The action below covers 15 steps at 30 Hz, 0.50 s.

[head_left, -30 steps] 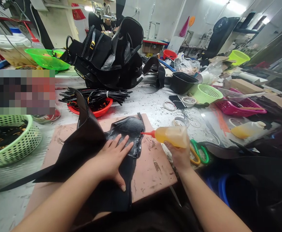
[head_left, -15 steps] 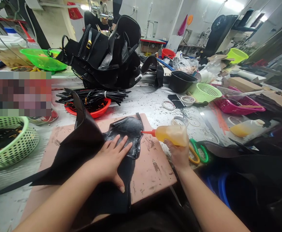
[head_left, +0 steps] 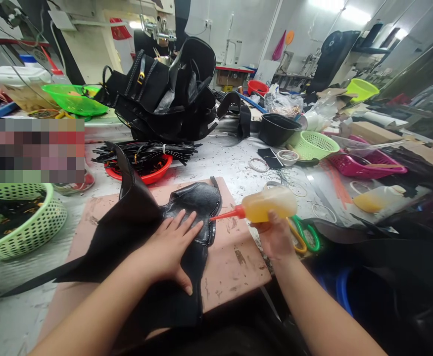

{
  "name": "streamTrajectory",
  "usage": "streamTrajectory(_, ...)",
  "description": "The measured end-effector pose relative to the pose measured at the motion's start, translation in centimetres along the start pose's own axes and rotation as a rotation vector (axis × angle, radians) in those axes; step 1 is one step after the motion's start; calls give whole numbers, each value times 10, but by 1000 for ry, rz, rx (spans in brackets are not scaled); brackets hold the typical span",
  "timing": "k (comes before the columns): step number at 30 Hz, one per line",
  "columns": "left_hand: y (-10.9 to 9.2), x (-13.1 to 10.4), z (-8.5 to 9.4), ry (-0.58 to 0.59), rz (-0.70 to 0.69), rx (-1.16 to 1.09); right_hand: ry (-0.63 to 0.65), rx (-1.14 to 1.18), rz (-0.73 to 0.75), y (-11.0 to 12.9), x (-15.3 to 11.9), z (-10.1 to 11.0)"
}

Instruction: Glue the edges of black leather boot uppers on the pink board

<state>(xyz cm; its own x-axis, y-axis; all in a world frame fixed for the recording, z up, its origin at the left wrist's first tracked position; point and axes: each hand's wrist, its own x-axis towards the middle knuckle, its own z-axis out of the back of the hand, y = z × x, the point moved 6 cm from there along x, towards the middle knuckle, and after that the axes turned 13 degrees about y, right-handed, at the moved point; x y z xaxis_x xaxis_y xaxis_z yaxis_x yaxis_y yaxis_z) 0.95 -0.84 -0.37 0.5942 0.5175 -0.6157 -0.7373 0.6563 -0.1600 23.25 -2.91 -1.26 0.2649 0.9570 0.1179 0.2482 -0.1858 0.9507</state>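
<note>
Lying under left hand (spread): black piece

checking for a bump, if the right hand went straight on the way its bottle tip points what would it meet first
The right hand, leading with the red tip of the bottle, would likely meet the left hand; depth is unclear, so the tip may touch the black leather first.

On the desk, near side, a board carries the workpiece. A basket stands to the left, scissors lie to the right; beyond, a strap bundle rests across a bowl, and bags sit farther back.
</note>
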Motion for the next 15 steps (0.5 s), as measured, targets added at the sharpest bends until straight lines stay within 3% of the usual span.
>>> streamTrajectory(4,-5,-17,-6,-103,28,17,-8,72,-171,4,25,16)
streamTrajectory(8,-21,-51,-21,-404,-10,121,105,-118,-418,-2,43,33)
streamTrajectory(12,-40,-98,-34,-743,-66,202,280,-706,-575,-6,49,46)
streamTrajectory(15,-43,-129,-41,-920,-23,177,370,-1228,-526,6,43,43)
